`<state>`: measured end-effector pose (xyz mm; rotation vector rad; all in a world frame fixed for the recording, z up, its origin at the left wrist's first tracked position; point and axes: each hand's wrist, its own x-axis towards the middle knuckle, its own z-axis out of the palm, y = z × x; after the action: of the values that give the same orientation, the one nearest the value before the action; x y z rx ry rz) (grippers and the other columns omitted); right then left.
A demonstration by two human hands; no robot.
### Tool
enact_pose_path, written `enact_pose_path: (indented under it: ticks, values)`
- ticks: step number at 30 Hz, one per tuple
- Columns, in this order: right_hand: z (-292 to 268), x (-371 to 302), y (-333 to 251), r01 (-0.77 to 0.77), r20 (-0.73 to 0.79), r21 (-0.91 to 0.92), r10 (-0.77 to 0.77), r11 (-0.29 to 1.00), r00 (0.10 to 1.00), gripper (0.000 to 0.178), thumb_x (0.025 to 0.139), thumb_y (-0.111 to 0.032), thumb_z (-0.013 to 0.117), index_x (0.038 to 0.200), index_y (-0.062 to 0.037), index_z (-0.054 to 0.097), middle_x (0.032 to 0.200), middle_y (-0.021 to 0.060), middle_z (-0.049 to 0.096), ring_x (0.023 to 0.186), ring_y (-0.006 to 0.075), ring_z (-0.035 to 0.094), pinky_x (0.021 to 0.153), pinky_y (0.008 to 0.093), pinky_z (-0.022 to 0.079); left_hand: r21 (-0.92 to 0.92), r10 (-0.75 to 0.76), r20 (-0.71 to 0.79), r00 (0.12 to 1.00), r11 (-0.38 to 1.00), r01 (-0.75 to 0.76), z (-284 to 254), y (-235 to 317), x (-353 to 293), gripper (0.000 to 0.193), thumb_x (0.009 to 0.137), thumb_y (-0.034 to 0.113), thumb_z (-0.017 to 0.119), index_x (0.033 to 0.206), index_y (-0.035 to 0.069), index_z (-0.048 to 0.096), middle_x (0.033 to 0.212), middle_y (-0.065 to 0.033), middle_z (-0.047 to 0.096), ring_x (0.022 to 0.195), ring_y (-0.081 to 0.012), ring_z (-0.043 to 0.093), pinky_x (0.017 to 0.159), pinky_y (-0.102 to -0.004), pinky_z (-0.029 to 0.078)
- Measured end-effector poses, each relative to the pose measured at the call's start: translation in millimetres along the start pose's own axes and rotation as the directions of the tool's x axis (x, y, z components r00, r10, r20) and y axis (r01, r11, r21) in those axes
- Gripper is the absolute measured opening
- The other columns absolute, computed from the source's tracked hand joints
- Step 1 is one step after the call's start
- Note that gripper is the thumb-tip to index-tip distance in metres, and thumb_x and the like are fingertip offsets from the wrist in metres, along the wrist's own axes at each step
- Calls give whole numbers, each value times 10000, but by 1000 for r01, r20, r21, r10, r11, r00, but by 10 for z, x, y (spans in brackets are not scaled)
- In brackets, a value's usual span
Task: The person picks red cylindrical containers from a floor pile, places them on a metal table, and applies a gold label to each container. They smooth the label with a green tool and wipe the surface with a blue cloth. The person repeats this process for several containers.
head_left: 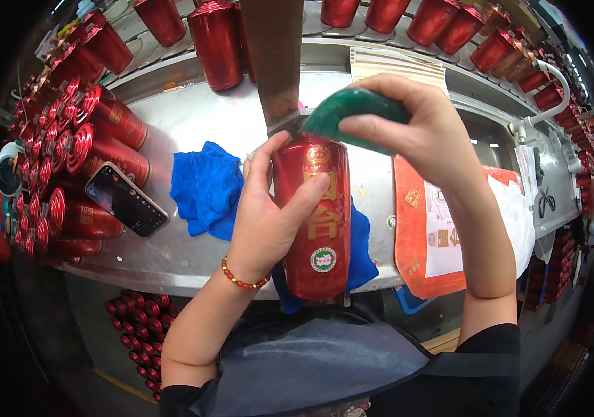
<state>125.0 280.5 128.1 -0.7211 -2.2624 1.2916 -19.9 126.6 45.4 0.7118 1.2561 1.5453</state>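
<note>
A shiny red bottle (311, 229) with gold characters and a round green-and-white sticker lies in front of me, its base toward me. My left hand (269, 205) grips it near the shoulder, thumb across the front. Between the fingers and thumb of my right hand (412, 121) is a green, glossy, curved scraper-like piece (356, 115). One end of it is at the bottle's neck; I cannot tell if they touch. Blue cloth (363, 243) shows beneath the bottle, and a crumpled blue cloth (206, 187) lies left of my left hand.
Several red bottles (113, 156) are stacked on the left beside a phone (126, 199). More bottles (220, 45) stand along the far conveyor. A brown upright post (277, 55) rises beyond the bottle. An orange-and-white printed bag (422, 267) lies at right on the metal table (151, 267).
</note>
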Motion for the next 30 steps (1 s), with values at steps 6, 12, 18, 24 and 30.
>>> enact_pose_path:
  ticks: [6,12,18,24,30]
  values:
    - [47,-34,56,-30,25,85,28,996,999,285,858,-113,803,1107,1,723,955,23,715,873,83,657,778,234,539,10,-34,15,999,999,34,11,57,-6,776,906,251,786,1487,-17,346,1370,-155,505,1251,-214,564,1022,-337,503]
    - [-152,-24,61,-38,-34,139,43,990,998,322,867,-143,815,1139,-8,708,970,25,714,896,82,668,807,225,546,41,-21,7,1000,999,20,-3,37,6,776,908,255,783,1491,-16,349,1391,-156,469,1264,-230,560,1021,-360,515]
    - [-250,-79,179,-142,9,136,142,980,990,340,872,-155,809,1158,-9,696,1005,36,712,922,97,670,833,243,552,-9,-16,-5,1000,1000,16,-8,115,1,773,909,236,786,1494,-20,351,1428,-151,351,1295,-260,536,986,-365,571]
    - [-216,-189,253,-182,33,182,179,966,983,341,866,-155,815,1149,-6,696,1020,45,716,935,108,674,857,261,552,-5,33,-6,999,999,-33,-16,140,15,694,926,157,762,1487,-5,387,1428,-142,349,1319,-266,516,968,-348,592]
    - [-171,-303,246,-238,33,239,237,941,971,351,856,-128,821,1151,4,685,1036,48,715,938,106,674,853,256,555,-4,25,4,1000,1000,-25,-11,158,12,684,929,134,754,1490,6,385,1419,-142,381,1324,-254,509,913,-340,620]
